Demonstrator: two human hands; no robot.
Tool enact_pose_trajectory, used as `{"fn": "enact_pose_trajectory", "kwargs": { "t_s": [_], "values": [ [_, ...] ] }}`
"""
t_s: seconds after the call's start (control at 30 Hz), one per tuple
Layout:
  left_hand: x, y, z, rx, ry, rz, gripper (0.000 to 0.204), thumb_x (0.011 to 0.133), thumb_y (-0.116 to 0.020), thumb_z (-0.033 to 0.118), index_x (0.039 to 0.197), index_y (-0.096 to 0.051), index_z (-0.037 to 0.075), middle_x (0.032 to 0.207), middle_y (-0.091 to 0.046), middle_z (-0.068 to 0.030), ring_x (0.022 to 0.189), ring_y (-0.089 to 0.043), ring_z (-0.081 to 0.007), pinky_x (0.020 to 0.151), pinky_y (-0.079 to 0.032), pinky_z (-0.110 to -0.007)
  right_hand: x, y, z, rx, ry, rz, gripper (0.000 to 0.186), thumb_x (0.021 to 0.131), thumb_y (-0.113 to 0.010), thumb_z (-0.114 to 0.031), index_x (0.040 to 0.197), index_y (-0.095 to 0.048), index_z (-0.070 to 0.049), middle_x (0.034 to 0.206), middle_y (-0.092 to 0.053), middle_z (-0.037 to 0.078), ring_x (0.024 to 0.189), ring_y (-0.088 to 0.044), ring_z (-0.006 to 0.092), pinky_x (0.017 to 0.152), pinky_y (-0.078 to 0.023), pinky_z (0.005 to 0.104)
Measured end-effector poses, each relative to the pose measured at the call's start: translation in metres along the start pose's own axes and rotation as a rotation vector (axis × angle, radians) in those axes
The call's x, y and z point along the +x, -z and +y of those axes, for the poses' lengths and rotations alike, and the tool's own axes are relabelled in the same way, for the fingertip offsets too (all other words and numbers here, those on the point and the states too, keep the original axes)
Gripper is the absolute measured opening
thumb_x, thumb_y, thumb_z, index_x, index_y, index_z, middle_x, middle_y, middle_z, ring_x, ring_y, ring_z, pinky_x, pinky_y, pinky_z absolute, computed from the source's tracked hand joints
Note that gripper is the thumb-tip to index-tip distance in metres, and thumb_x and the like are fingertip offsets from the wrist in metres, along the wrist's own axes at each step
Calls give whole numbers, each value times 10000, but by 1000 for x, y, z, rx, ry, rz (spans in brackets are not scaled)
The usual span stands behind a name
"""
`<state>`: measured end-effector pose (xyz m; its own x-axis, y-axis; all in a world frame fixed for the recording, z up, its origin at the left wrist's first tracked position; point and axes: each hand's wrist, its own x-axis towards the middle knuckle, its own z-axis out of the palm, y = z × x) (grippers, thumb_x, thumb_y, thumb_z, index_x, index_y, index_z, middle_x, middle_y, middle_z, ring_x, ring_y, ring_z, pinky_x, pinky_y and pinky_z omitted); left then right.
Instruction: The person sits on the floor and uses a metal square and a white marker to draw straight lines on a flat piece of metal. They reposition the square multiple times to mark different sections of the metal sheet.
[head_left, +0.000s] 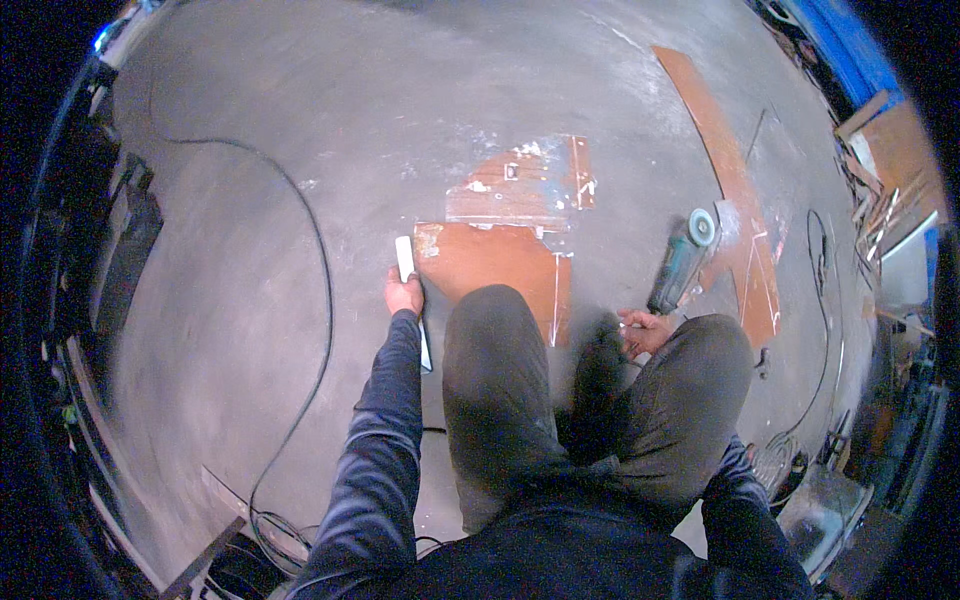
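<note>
My left hand (404, 292) is closed round a long, narrow white strip (404, 256), which lies along the left edge of a reddish-brown sheet (495, 262) on the floor. That sheet has an irregular outline, and my left knee covers part of it. Beside my right knee, my right hand (647, 334) has its fingers curled together; whatever may be in them is too small to make out, and the knee hides part of the hand. Just beyond it lies a teal and black angle grinder (673, 265) with a pale disc (701, 227) at its far end.
Past the sheet lies another brown piece (490, 200) with white patches. Long brown strips (705, 130) stretch across the floor at right. A dark cable (318, 235) curves along the left, and a thinner cord (822, 290) runs at right. Boards and offcuts (895, 150) are stacked at far right.
</note>
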<state>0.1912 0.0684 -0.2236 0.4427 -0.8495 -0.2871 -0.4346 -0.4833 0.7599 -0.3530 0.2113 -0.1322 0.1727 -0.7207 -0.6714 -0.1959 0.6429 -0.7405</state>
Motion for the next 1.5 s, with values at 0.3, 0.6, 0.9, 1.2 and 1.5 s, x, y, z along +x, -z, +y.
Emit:
{"fn": "enact_pose_trajectory", "kwargs": {
  "t_s": [0.3,0.6,0.9,1.2,1.5],
  "values": [
    [3,4,-9,14,36,9,418,864,-644,218,1245,-620,49,1128,-696,-256,1094,-653,-428,951,-496,-481,-11,-13,7,-178,-276,-112,146,966,-655,-167,1006,-594,-40,795,-607,64,661,-591,187,559,-490,354],
    [-8,-13,3,-34,-14,-23,440,823,-678,186,1231,-628,28,1118,-698,-256,1079,-662,-416,946,-503,-467,-88,-6,-74,-534,-353,59,176,934,-669,-197,980,-616,-36,809,-633,86,709,-616,214,624,-500,368],
    [5,-3,-5,28,4,-14,466,812,-691,230,1225,-645,19,1135,-693,-261,1084,-660,-416,949,-509,-456,-92,-15,-156,-903,-406,206,207,902,-682,-227,954,-637,-32,824,-658,107,757,-641,242,690,-511,383],
    [-2,0,30,5,156,-132,412,793,-690,218,1154,-662,21,1080,-714,-239,1055,-682,-383,920,-521,-436,47,21,-172,-1041,227,127,248,870,-687,-236,1007,-660,-31,905,-687,170,927,-679,315,843,-518,409],
    [22,21,86,331,17,-168,479,866,-620,324,1172,-623,-45,1090,-681,-311,1069,-650,-451,945,-496,-480,153,-56,-124,-991,581,11,238,851,-676,-152,1064,-657,-46,1333,-584,174,1260,-512,390,1068,-433,461]
  ]
}}
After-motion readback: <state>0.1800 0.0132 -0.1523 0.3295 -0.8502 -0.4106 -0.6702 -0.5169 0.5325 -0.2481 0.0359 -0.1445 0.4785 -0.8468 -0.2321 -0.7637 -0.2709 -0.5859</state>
